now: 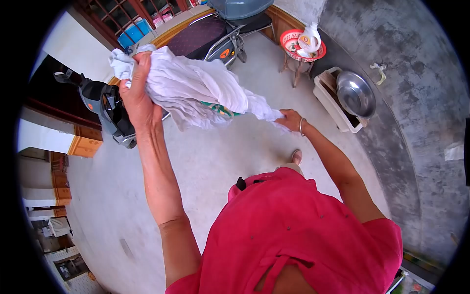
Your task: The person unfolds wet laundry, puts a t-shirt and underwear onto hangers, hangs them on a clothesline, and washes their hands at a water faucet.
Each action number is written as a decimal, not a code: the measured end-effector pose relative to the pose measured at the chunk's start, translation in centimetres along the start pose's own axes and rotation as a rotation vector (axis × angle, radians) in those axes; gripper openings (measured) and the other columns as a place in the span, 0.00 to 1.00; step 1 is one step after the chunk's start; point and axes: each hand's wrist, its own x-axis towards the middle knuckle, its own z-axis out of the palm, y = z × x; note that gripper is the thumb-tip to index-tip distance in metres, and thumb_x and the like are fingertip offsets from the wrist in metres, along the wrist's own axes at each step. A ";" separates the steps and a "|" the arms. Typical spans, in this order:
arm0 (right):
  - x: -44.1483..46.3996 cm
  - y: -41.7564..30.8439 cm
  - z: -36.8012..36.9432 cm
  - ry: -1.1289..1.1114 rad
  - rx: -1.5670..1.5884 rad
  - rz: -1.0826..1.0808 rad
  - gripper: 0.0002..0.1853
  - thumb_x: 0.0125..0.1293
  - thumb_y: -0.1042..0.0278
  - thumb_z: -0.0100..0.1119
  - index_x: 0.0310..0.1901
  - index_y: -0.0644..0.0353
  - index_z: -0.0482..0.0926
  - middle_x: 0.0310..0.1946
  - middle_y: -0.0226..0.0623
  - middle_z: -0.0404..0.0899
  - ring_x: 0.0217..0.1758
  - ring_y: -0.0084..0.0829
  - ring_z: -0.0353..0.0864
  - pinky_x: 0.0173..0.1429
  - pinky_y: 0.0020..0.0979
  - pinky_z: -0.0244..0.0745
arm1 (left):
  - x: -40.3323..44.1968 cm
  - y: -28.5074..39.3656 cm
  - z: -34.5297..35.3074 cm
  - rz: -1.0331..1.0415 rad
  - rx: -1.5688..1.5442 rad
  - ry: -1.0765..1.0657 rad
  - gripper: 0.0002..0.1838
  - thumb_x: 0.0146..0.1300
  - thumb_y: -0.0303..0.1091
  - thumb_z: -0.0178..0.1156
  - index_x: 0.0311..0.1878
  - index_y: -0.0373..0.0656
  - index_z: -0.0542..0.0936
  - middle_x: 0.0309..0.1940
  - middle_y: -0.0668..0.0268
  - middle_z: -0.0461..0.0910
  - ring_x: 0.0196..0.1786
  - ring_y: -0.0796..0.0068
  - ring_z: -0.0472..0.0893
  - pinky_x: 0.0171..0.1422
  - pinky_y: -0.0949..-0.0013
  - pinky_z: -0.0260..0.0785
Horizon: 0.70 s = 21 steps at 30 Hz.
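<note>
A crumpled white garment, with a patch of green print near its lower edge, is stretched in the air between my two hands. My left hand is raised at the upper left, its fingers closed round one bunched end, with some cloth sticking out beyond the fist. At the other end the cloth narrows to a twisted tail, pinched by my right hand, which has a bangle on the wrist. Folds of fabric hide some of the fingertips of both hands.
A scooter is parked beyond the cloth. To the right, a red-patterned basin holding a white bottle sits on a stand. A metal bowl rests on a pale plastic tub beside the grey wall.
</note>
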 end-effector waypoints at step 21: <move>-1.3 -1.5 -8.0 0.408 0.517 -0.294 0.12 0.68 0.69 0.49 0.32 0.64 0.81 0.22 0.26 0.79 0.23 0.15 0.70 0.32 0.23 0.69 | -1.9 -4.1 -0.5 -0.325 0.094 -0.171 0.08 0.61 0.32 0.61 0.42 0.43 0.76 0.33 0.68 0.78 0.27 0.80 0.76 0.25 0.76 0.66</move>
